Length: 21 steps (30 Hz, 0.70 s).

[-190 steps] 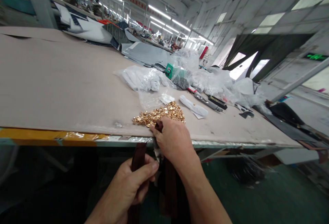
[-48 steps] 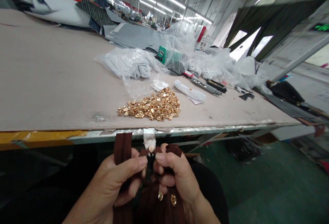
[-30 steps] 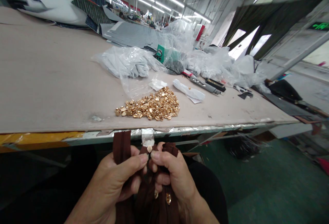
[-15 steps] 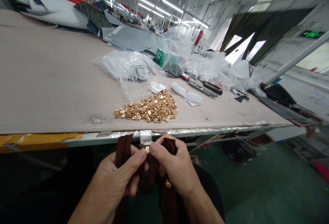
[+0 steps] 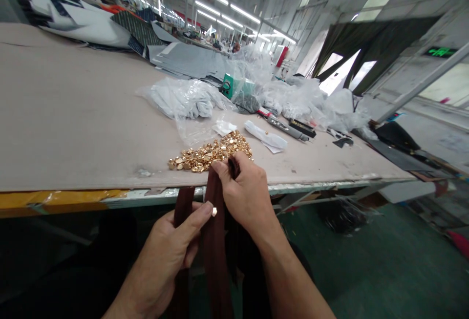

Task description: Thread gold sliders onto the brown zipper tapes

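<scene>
Brown zipper tape (image 5: 216, 241) hangs in long strips in front of me, below the table edge. My left hand (image 5: 172, 245) is closed, with one strip running between its fingers. At its thumb tip shows a small shiny gold zipper slider (image 5: 214, 211), beside the middle strip. Higher up, my right hand (image 5: 245, 187) pinches the top of that middle strip, and a folded brown end pokes out above its fingers. Just behind the right hand lies a heap of gold zipper sliders (image 5: 200, 158), partly covered by it.
The table (image 5: 73, 128) has a taped front edge. Behind the heap lie clear plastic bags (image 5: 186, 96), a white paper strip (image 5: 266, 136), a grey pen-like tool (image 5: 287, 128) and a green box (image 5: 227, 86). Grey fabric sheets (image 5: 190, 57) are stacked farther back.
My right hand has moved up and away from the left, drawing the strip upward toward the heap. The left hand stays nearly in place with the gold slider at its thumb.
</scene>
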Available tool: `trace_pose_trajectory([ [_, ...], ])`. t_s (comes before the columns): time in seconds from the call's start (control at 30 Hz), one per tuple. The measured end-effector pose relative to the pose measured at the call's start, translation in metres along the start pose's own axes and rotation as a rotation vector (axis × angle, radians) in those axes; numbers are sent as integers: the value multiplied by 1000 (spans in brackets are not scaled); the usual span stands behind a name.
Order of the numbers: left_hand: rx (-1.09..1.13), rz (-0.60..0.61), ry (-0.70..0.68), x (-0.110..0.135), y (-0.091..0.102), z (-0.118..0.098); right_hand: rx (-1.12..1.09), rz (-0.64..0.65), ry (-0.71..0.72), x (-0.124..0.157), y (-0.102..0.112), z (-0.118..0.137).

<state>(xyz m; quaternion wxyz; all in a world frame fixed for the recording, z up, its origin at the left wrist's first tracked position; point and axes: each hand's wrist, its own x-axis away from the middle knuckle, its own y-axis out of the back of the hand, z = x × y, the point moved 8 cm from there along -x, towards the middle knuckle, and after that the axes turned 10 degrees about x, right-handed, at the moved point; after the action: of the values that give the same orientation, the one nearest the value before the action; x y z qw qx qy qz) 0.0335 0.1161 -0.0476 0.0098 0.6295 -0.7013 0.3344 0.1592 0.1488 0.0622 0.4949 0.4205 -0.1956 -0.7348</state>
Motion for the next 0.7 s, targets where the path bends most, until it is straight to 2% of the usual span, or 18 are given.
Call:
trace_pose_trajectory([
  [0.07,20,4,39,0,-3,1,-170,73,-22,-5,-5,-1],
  [0.17,111,57,99,4,-11,5,-455,245,-83,4,-18,1],
  [0.23,116,85,76,8,-14,7,-613,370,-134,16,-26,3],
  [0.3,53,112,44,10,-16,12,-662,448,-186,27,-29,3],
  [0.37,-4,148,26,11,-17,17,-575,429,-220,31,-24,-5],
  [0.43,-25,166,5,11,-16,18,-383,318,-210,27,-11,-14],
  [0.53,-29,117,-8,8,-7,15,-68,173,-122,15,4,-16],
  [0.6,-16,81,3,7,-1,12,134,140,-48,7,3,-8],
  [0.7,-8,78,3,5,2,9,391,155,9,-2,-8,4],
])
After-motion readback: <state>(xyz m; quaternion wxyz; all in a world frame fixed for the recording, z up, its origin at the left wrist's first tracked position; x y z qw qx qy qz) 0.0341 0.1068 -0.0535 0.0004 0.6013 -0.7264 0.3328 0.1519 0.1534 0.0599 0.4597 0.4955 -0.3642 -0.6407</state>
